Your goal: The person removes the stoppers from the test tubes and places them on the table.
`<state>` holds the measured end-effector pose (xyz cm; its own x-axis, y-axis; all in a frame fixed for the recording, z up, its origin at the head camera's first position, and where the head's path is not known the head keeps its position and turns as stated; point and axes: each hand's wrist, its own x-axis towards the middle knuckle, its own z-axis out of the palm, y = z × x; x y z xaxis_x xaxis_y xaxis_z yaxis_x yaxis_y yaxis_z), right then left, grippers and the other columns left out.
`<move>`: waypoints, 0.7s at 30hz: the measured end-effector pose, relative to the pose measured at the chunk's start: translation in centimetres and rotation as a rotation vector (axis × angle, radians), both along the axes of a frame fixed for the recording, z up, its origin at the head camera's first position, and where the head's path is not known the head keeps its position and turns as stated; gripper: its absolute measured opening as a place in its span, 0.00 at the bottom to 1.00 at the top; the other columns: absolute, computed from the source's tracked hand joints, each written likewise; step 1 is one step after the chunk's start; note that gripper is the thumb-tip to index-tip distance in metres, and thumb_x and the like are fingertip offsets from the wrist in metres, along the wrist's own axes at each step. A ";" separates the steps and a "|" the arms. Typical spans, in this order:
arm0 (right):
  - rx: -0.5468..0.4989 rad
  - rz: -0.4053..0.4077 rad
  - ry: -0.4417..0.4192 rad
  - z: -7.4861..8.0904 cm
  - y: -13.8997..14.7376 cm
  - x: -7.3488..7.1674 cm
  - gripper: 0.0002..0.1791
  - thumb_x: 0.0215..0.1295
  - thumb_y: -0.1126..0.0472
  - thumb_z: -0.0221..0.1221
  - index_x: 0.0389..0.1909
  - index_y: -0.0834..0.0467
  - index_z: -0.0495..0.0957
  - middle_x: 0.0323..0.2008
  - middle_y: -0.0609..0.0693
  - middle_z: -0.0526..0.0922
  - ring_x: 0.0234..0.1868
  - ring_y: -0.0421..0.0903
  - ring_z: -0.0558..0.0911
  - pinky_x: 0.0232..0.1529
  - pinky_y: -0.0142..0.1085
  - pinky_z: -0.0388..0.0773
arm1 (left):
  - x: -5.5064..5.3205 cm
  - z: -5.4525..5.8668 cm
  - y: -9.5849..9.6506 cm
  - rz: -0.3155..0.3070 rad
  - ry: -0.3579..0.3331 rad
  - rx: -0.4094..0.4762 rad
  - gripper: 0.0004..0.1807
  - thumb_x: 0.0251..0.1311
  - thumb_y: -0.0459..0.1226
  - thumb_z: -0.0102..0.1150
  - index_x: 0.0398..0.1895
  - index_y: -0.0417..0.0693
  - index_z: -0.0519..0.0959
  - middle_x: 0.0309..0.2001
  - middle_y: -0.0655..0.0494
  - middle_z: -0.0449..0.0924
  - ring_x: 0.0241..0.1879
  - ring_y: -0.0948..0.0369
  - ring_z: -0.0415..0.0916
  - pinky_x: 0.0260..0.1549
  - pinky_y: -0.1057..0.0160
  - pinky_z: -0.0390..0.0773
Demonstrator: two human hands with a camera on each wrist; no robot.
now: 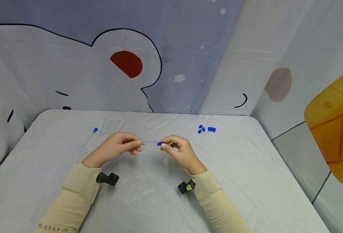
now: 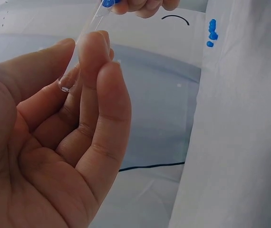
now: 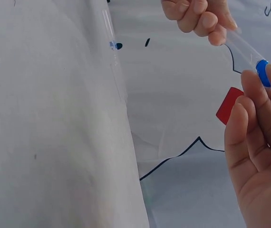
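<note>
Between the two hands a clear test tube (image 1: pixel 151 144) lies level above the table in the head view. My left hand (image 1: pixel 125 144) pinches it near its rounded end, which shows between thumb and fingers in the left wrist view (image 2: pixel 66 85). At the tube's other end is a blue cap (image 3: pixel 263 73), pinched by the thumb and fingertips of my right hand (image 1: pixel 178 150). The cap sits over the tube's mouth in the right wrist view.
Several loose blue caps (image 1: pixel 203 129) lie on the white-covered table (image 1: pixel 247 181) at the back right. A capped tube (image 1: pixel 89 137) lies at the back left, beside several clear uncapped tubes (image 1: pixel 108 127). Printed cloth walls (image 1: pixel 189 58) stand behind and at the sides.
</note>
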<state>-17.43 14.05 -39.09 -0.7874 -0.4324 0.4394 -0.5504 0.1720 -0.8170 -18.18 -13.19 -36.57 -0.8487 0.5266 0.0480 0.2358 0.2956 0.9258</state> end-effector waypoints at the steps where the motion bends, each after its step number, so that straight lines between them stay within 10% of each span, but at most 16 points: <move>1: -0.007 0.000 -0.015 0.0 0.0 0.0 0.06 0.70 0.69 0.62 0.45 0.64 0.84 0.39 0.61 0.86 0.39 0.52 0.84 0.41 0.36 0.81 | 0.0 0.0 0.0 0.001 0.001 0.000 0.13 0.73 0.38 0.59 0.46 0.36 0.85 0.36 0.43 0.85 0.33 0.59 0.83 0.39 0.61 0.84; 21: -0.152 -0.156 -0.163 -0.5 0.3 -0.8 0.12 0.66 0.72 0.65 0.49 0.69 0.84 0.46 0.63 0.84 0.45 0.45 0.83 0.46 0.33 0.83 | -0.4 -0.5 -0.6 0.181 -0.044 -0.046 0.19 0.74 0.43 0.58 0.53 0.34 0.82 0.44 0.40 0.85 0.39 0.57 0.83 0.43 0.62 0.83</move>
<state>-18.27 14.33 -39.58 -0.9049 -0.2389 0.3523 -0.3862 0.1127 -0.9155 -18.53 -13.79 -37.07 -0.9305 0.3660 -0.0115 0.1348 0.3715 0.9186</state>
